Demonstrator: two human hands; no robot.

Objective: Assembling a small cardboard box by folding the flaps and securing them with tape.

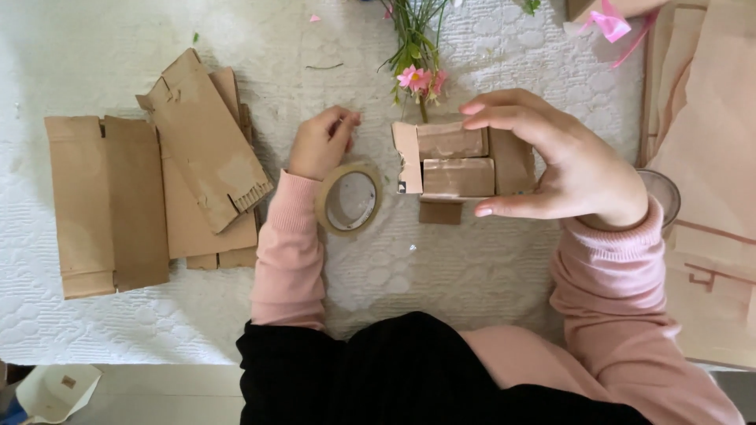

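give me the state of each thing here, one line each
right hand: gripping the folded paper bag
folded paper bag: folded small, held against the cloth
left hand: curled, fingertips pinched at the tape roll's edge
tape roll: lying flat on the cloth
flat paper bags: unfolded, stacked loosely
pink flowers: lying loose behind the bag
pink ribbon: tied on a package

Folded brown kraft-paper packet: matt, creased, rough-torn edges. Flat brown paper bags: matt, wrinkled. Round beige tape roll: smooth, slight sheen. White quilted cloth bench cover: soft, embossed. Pink knitted sleeves: ribbed cuffs, matt.
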